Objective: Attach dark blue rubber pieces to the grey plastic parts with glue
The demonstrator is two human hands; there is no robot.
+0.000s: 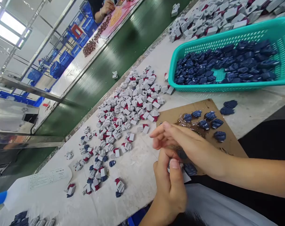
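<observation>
My left hand is closed, thumb against the bent index finger, on a small grey plastic part that is mostly hidden. Just above it, my right hand reaches in from the right. Its fingers are stretched out and slightly bent, and I see nothing held in them. Under the hands lies a brown cardboard sheet with a wet, shiny patch. Several navy fist-shaped pieces rest on the cardboard. Another navy piece shows beneath my right wrist.
A heap of grey and dark-red parts spreads across the table. A teal basket holds navy pieces; more grey parts lie behind it. Beyond runs a green conveyor belt. A white bottle lies lower left. Another person's hand works opposite.
</observation>
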